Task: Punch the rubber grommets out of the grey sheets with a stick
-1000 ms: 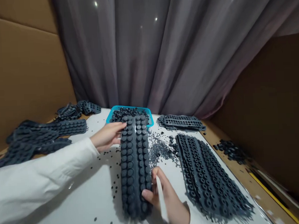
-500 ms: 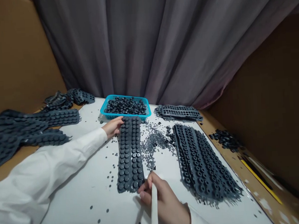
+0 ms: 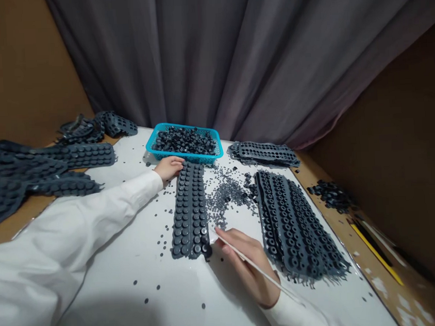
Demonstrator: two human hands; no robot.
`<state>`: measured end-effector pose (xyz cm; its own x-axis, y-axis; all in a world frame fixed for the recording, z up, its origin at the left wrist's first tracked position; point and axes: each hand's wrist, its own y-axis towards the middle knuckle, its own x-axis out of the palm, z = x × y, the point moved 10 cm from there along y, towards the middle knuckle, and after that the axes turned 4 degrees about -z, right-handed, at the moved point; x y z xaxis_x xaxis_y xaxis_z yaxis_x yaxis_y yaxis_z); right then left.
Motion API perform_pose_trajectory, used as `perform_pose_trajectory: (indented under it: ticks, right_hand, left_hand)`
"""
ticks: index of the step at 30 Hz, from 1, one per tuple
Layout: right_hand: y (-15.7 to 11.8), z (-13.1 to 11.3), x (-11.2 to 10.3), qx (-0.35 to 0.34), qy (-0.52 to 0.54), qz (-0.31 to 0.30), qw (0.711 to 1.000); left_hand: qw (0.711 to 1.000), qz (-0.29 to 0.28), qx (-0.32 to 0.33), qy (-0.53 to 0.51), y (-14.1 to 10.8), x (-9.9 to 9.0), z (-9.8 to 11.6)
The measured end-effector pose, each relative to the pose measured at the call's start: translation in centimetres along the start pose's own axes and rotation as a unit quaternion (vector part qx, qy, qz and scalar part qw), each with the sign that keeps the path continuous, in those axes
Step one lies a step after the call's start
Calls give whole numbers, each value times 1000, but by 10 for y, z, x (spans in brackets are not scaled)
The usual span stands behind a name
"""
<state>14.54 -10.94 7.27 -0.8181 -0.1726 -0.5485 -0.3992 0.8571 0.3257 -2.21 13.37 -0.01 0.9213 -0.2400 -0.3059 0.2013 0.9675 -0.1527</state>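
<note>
A long dark grey rubber sheet [image 3: 189,208] with rows of round raised caps lies lengthwise before me on the white board. At its far end my left hand [image 3: 169,168] has its fingers closed on the edge. My right hand [image 3: 246,259] is beside the near right corner, a little apart from it. Pinched in its fingers is a thin white stick-like tool [image 3: 259,269], slanting back over the hand; its working tip is hard to make out. At that near corner a dark bit [image 3: 207,251] juts from the sheet. Many small grey discs [image 3: 228,196] lie scattered right of the sheet.
A blue basket [image 3: 217,155] full of small dark pieces stands beyond the sheet. Stacked sheets [image 3: 297,222] lie at right, more [image 3: 264,153] behind them. Heaped sheets [image 3: 24,168] fill the left. Loose dark pieces [image 3: 330,196] and a yellow tool [image 3: 377,254] lie far right.
My right hand has drawn away from the sheet's near edge, and the white tool has swung from upright to slanting right. My left hand keeps its place. The whole view has shifted slightly.
</note>
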Motion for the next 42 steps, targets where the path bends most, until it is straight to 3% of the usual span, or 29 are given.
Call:
perform_pose_trajectory:
  ticks: [2, 4, 6, 7, 8, 9, 11, 13, 15, 22, 28, 31, 33, 37, 42]
  right_hand:
    - [-8, 0, 3, -36, -5, 6, 999]
    - [-16, 3, 8, -56, -15, 5, 998]
    - [-22, 8, 14, -66, -20, -1, 998]
    - [-24, 9, 17, -74, -22, -4, 997]
    - [-26, 9, 19, -83, -26, -5, 996]
    - [-27, 8, 21, -93, -32, -6, 995]
    - [-29, 6, 24, -112, -51, -9, 992]
    - [-31, 2, 26, -128, -75, -14, 989]
    - [-32, -1, 29, -135, -103, -28, 985]
    - [-26, -7, 32, -138, -166, -55, 975]
    - [-26, -9, 51, -205, -255, -139, 935]
    - [-26, -6, 49, -216, -253, -139, 933]
    - [-22, -1, 40, -191, -226, -115, 948]
    - [-14, 18, 21, -78, -115, -69, 988]
    - [-14, 28, 31, -30, -23, -98, 994]
  left_hand:
    - [998, 27, 38, 47, -21, -4, 16]
    - [991, 32, 91, 95, -63, 0, 33]
    - [981, -18, 144, 130, -120, 21, 42]
    - [968, -77, 183, 153, -153, 41, 45]
    - [926, -147, 267, 221, -193, 67, 52]
    - [887, -180, 312, 290, -226, 87, 49]
    - [829, -226, 330, 391, -271, 117, 31]
    - [791, -239, 336, 451, -291, 134, 16]
    - [783, -231, 327, 475, -292, 140, 9]
    - [810, -195, 313, 456, -278, 132, 4]
    - [830, -181, 322, 418, -279, 129, 6]
    - [836, -189, 319, 405, -277, 128, 8]
    - [839, -196, 315, 398, -275, 128, 9]
    - [845, -211, 316, 376, -275, 128, 10]
    - [850, -211, 317, 362, -275, 128, 10]
